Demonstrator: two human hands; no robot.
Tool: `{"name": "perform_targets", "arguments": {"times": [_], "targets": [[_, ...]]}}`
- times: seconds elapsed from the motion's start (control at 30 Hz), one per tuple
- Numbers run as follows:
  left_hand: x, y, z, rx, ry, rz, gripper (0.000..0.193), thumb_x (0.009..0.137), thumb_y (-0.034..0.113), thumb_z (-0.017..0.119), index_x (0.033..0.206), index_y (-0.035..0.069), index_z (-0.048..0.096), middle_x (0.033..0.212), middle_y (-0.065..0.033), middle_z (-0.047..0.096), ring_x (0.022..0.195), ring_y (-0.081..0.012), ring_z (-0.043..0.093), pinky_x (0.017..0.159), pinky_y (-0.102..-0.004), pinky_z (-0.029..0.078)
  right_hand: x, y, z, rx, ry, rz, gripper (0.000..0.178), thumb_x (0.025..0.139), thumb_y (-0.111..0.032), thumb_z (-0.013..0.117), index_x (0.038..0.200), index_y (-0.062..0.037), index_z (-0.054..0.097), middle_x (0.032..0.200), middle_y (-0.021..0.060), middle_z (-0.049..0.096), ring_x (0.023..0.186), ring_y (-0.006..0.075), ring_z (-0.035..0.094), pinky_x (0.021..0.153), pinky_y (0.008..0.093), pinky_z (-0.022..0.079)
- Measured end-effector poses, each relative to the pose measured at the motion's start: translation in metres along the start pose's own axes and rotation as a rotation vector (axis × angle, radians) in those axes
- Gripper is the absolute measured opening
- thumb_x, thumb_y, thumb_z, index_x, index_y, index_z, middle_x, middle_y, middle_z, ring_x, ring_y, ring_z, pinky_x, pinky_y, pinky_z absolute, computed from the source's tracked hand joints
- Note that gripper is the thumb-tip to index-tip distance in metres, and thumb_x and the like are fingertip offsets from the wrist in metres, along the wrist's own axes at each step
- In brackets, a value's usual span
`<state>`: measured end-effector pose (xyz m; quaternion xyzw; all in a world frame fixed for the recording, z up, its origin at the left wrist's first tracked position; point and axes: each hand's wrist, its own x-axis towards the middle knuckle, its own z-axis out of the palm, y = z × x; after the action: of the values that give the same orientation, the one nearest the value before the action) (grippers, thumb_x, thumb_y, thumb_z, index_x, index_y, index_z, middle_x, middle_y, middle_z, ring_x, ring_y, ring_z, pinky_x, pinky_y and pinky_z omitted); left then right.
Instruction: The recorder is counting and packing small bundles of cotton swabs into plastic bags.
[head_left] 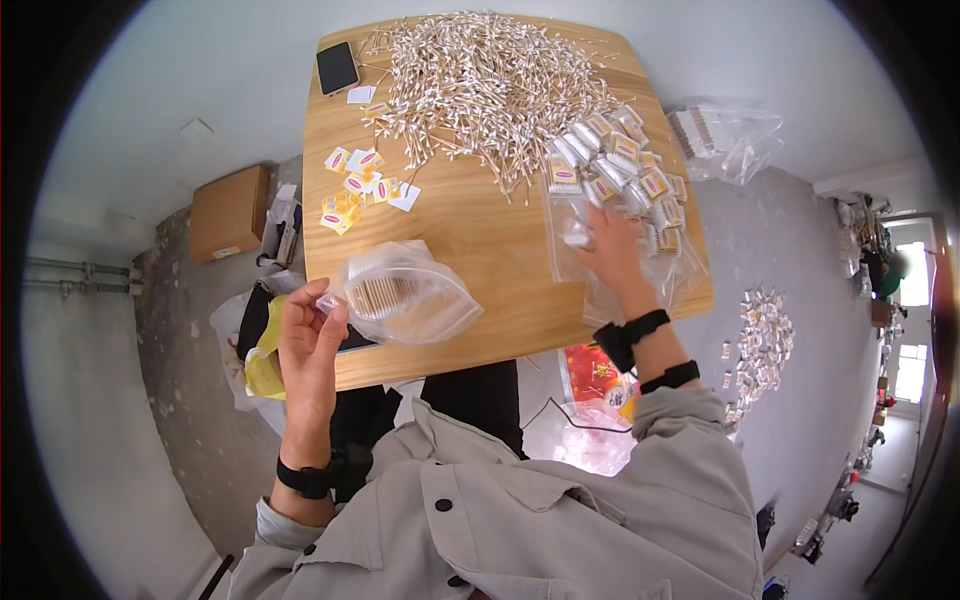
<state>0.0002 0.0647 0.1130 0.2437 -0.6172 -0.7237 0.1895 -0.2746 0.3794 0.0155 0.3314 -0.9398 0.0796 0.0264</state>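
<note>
My left hand (312, 340) pinches the edge of a clear plastic bag (440, 318) at the table's near left. Inside the bag, a row of cotton swabs (380, 295) shows through the film. On the right, my right hand (613, 245) reaches over small clear packs of cotton swabs (622, 150) with yellow and white labels. Its thumb and fingers look apart beside a whitish pack; the fingertips are partly lost against the packs. Under that hand and the pile lies clear plastic film (565, 262).
Loose cotton swabs (490, 75) are heaped across the far side of the wooden table (470, 220). Yellow and white cards (345, 208) and a dark phone-like device (338, 68) lie at left. A cardboard box (228, 215) and a pile of packs (765, 340) are on the floor.
</note>
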Motion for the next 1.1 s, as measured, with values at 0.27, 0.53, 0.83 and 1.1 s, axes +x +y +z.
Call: {"name": "perform_targets", "arguments": {"times": [0.27,0.53,0.83,1.1], "targets": [[-0.003,-0.004,-0.005,-0.019,-0.041,0.023,0.037,0.087,0.013,0.064,0.117,0.002,0.047,0.092,-0.0007,0.052,0.078,-0.0067,0.045,0.069,-0.0191,0.038,-0.044,-0.022,0.019,0.273,0.088,0.197,0.051,0.070,-0.014,0.067,0.118,-0.0078,0.051,0.105,0.0150,0.051,0.091,0.0348,0.055,0.077,0.0421,0.048],[-0.003,-0.009,-0.005,-0.029,-0.051,0.014,0.037,0.087,0.014,0.064,0.117,0.002,0.048,0.092,-0.0007,0.051,0.078,-0.0069,0.045,0.069,-0.0190,0.038,-0.056,-0.099,0.034,0.267,0.089,0.047,0.056,0.073,-0.025,0.068,0.123,-0.0066,0.050,0.108,0.0154,0.051,0.098,0.0348,0.053,0.082,0.0424,0.046],[-0.006,-0.006,-0.001,-0.006,-0.016,0.013,0.050,0.085,0.012,0.066,0.125,-0.002,0.040,0.096,-0.0026,0.050,0.081,-0.0074,0.047,0.075,-0.0201,0.041,-0.059,-0.076,0.040,0.572,-0.101,0.028,0.060,0.071,-0.021,0.071,0.124,-0.0050,0.049,0.110,0.0182,0.050,0.101,0.0355,0.052,0.086,0.0408,0.045],[-0.008,-0.011,0.007,0.080,0.027,-0.029,0.065,0.080,0.015,0.073,0.127,-0.005,0.034,0.085,0.0002,0.042,0.075,-0.0045,0.042,0.066,-0.0157,0.041,-0.073,-0.117,0.007,0.332,-0.252,0.105,0.075,0.070,-0.015,0.071,0.133,-0.0019,0.034,0.109,0.0202,0.049,0.102,0.0382,0.051,0.086,0.0430,0.045]]}}
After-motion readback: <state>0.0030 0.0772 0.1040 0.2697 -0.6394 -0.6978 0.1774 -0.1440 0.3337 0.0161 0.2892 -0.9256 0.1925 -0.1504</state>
